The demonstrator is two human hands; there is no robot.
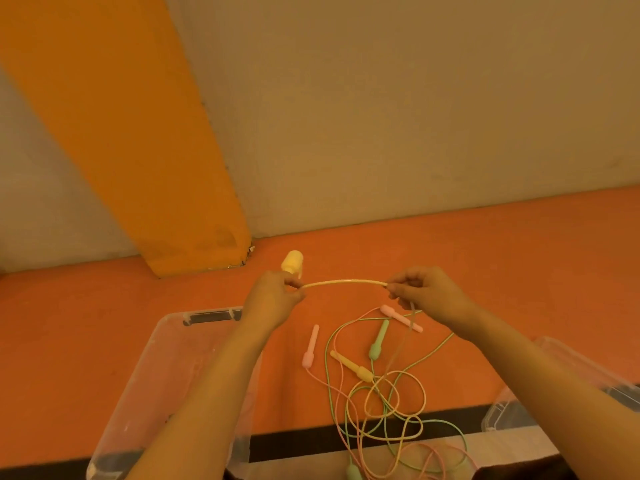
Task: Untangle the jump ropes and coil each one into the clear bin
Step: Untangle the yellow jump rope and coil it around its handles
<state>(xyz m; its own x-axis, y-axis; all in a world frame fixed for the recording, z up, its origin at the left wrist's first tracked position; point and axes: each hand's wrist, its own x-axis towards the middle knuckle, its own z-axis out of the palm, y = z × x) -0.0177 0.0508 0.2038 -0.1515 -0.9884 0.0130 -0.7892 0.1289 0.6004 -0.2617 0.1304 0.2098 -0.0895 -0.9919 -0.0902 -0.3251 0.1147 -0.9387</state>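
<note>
An orange tabletop meets a beige wall with an orange pillar at far left. The clear bin stands near left. Left hand grasps the yellow handle; right hand pinches the yellow rope. Tangled jump ropes lie centre; a second clear container sits right. No readable writing.

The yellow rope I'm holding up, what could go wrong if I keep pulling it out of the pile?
1. The yellow rope runs down into the tangle with pink and green cords, so pulling may tighten the loops.
2. Its other handle lies under crossing cords and could drag them along, away from the clear bin.
</note>
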